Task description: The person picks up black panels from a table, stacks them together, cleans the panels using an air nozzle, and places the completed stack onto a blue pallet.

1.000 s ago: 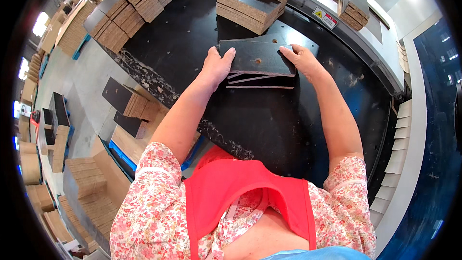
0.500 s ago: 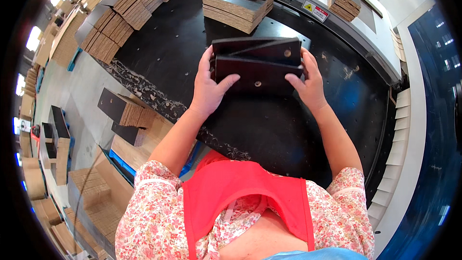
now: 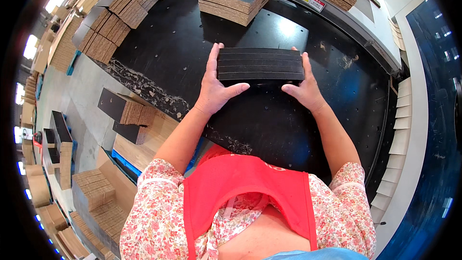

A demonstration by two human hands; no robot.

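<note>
A stack of several black boards (image 3: 260,64) is squared up between my hands, its dark long edges facing me in parallel lines. My left hand (image 3: 214,85) presses on its left end, fingers along the side and thumb pointing inward below the near edge. At the opposite end my right hand (image 3: 306,83) holds the boards the same way, its thumb also turned inward. Both palms touch the ends of the stack. Beneath it lies a black tabletop (image 3: 269,125) with small holes; whether the stack rests on it I cannot tell.
Piles of dark-faced particle boards (image 3: 228,7) stand on the table's far side, with more board stacks (image 3: 103,33) along its left edge. A pale machine (image 3: 346,24) with a warning label borders the right. Lower left, boards (image 3: 132,110) sit on a pallet beside the table.
The boards, earlier tilted and fanned apart with their holed faces showing, are now aligned with their edges toward me. Both thumbs have come off the front face.
</note>
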